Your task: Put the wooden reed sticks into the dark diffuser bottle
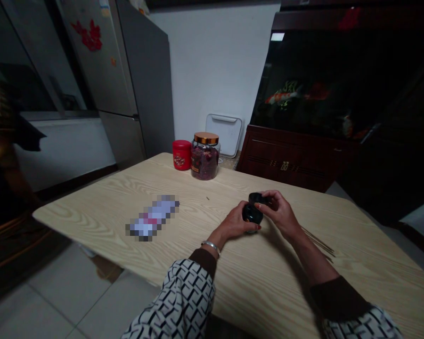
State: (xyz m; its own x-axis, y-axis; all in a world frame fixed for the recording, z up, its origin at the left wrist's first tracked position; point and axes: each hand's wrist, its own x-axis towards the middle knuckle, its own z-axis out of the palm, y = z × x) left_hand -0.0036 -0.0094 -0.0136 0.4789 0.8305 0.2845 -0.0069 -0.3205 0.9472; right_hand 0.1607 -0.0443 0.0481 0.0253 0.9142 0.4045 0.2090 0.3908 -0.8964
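My left hand (237,220) is wrapped round a small glossy black jar (252,214), just above or on the table; I cannot tell whether it touches the wood. Over the jar's far side, my right hand (277,210) pinches a round black lid (256,198) between thumb and fingers. The lid is tilted and sits close to the jar's top; whether the two touch is hidden by my fingers. Several thin brown sticks (318,242) lie on the table beside my right forearm.
On the wooden table (205,268) lies a blurred-out flat item (153,218) at left. Toward the back stand a red canister (181,155) and a copper-lidded jar (205,157). Behind are a fridge (144,80) and a fish tank (311,89). A person (3,155) is at far left.
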